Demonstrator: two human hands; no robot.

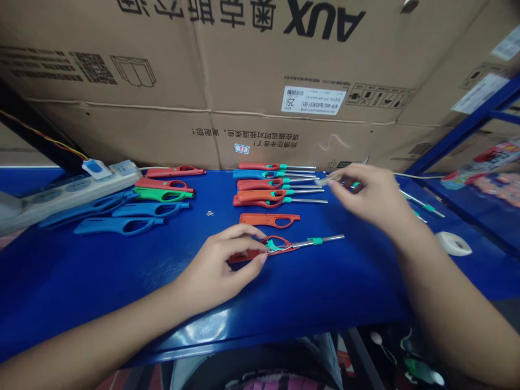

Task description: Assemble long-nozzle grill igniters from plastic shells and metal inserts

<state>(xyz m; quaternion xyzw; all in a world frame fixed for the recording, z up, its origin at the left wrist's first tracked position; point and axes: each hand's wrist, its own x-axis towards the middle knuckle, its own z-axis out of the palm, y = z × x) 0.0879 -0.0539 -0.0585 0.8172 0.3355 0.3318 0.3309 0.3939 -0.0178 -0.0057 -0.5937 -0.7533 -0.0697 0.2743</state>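
My left hand (227, 260) is closed round the near lighter (284, 246), a red handle with green parts, wires and a metal tube pointing right. Raised at the right, my right hand (365, 195) pinches a small pale translucent piece (328, 177). Just beyond the held lighter lies an orange handle shell (270, 219) with no tube. Behind it are several lighters with metal tubes, among them a blue one (254, 174), lying side by side. Small metal bits (210, 213) rest on the blue surface left of them.
Blue, green and red handle shells (140, 210) lie at the left beside a white power strip (73, 189). A large cardboard box (244, 70) stands behind the blue table (162, 271). At the right are a white oval object (454, 244) and a blue metal frame (467, 114).
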